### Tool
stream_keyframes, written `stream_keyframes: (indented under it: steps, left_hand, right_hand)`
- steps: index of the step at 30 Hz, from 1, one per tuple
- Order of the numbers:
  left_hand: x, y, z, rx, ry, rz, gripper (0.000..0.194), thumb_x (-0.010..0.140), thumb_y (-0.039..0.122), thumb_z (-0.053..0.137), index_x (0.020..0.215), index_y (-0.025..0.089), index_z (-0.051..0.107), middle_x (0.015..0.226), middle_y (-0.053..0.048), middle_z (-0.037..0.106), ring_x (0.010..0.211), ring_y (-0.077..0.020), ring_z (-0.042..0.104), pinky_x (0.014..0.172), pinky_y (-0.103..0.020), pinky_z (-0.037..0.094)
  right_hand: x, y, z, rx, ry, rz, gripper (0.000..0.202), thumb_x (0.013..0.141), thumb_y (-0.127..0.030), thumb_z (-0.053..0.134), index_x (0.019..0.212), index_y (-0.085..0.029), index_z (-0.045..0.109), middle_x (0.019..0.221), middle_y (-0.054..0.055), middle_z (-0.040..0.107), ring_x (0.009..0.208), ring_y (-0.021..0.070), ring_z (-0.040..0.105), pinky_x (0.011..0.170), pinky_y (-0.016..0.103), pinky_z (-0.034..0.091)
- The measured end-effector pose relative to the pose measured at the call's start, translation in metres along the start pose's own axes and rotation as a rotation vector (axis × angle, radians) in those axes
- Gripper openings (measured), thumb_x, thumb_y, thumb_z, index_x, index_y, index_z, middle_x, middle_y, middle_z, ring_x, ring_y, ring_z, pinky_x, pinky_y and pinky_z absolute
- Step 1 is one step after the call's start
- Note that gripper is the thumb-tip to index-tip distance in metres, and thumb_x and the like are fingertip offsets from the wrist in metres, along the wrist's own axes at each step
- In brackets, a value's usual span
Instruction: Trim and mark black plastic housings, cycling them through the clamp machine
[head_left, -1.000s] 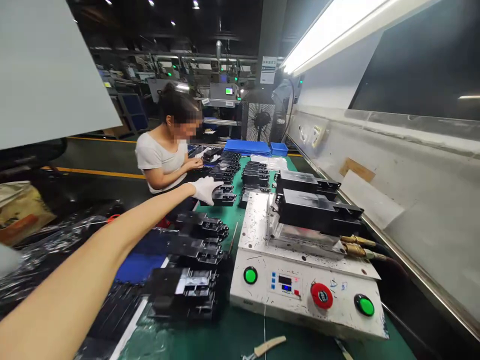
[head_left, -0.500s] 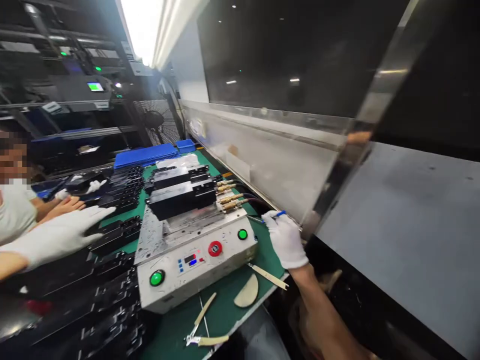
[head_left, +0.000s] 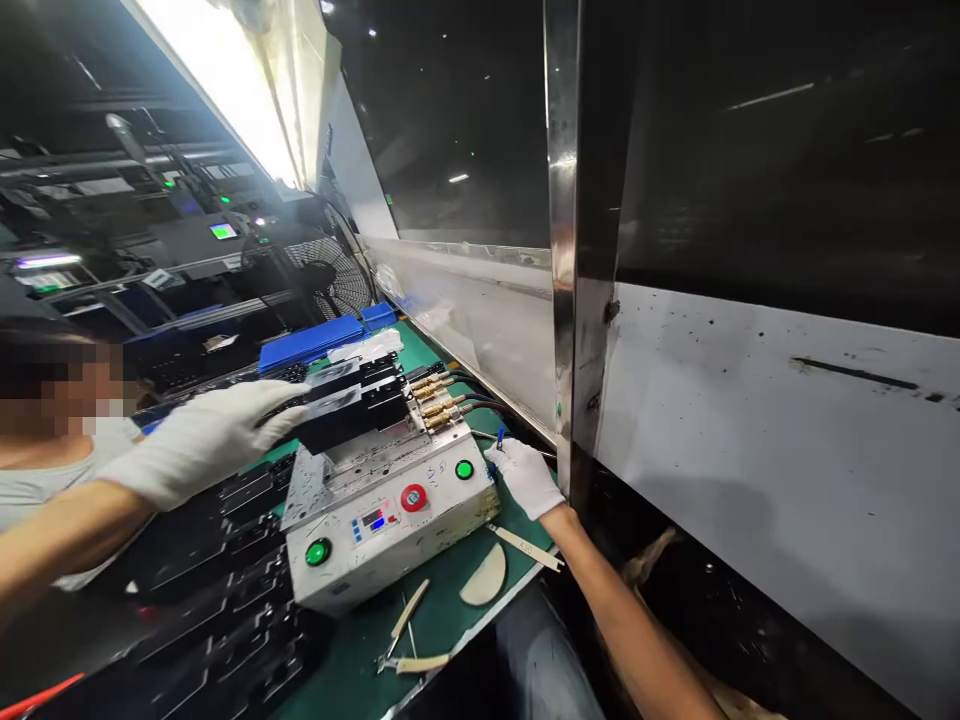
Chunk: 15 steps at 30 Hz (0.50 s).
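My left hand (head_left: 217, 435), in a white glove, reaches out with fingers stretched and thumb apart. Its fingertips are at the left end of the black housings (head_left: 349, 415) lying on the white control-box fixture (head_left: 390, 540); whether they touch is hard to tell. At the fixture's right side, my gloved right hand (head_left: 525, 475) is closed around a slim blue pen-like tool (head_left: 500, 438), whose kind I cannot make out. Brass hose fittings (head_left: 442, 410) sit at the fixture's right edge, just beyond that hand.
Several black housings (head_left: 247, 580) line the left side. Nippers (head_left: 401, 660), a half-round pale piece (head_left: 484, 575) and a flat beige strip (head_left: 529, 548) lie on the green mat (head_left: 352, 655). A metal post (head_left: 564, 250) stands at right; a co-worker (head_left: 60, 440) is at left.
My left hand has moved right and forward, to the housings on the fixture. My right hand has shifted closer to the fixture's side, the blue tool now more upright. The view has turned right.
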<state>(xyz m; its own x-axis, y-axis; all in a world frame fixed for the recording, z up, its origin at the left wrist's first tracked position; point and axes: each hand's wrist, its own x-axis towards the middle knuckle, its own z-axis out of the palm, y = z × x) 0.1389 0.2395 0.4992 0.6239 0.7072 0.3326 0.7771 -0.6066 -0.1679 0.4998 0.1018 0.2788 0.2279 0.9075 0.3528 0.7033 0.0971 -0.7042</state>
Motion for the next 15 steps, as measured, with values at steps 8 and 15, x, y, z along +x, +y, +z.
stream_keyframes:
  steps: [8, 15]
  left_hand:
    - [0.054, 0.07, 0.031, -0.016, -0.274, -0.053, 0.083, 0.07, 0.083, 0.057, 0.123, 0.02, 0.064, 0.112, -0.015, 0.078, 0.096, -0.034, 0.073, 0.081, -0.042, 0.056]
    - [0.069, 0.023, -0.077, -0.164, 0.168, -0.156, 0.072, 0.074, 0.078, 0.059, 0.115, 0.018, 0.065, 0.098, -0.005, 0.073, 0.084, -0.0209, 0.067, 0.078, -0.036, 0.051]
  right_hand:
    - [-0.01, 0.006, 0.002, -0.222, -0.161, -0.053, 0.025, 0.099, -0.024, 0.052, 0.096, -0.018, 0.076, 0.1, 0.013, 0.076, 0.094, 0.026, 0.072, 0.085, 0.035, 0.053]
    - [0.052, -0.072, -0.046, -0.228, 0.133, -0.141, 0.041, 0.105, -0.027, 0.038, 0.132, -0.015, 0.065, 0.13, 0.015, 0.069, 0.121, 0.0263, 0.064, 0.107, 0.038, 0.048]
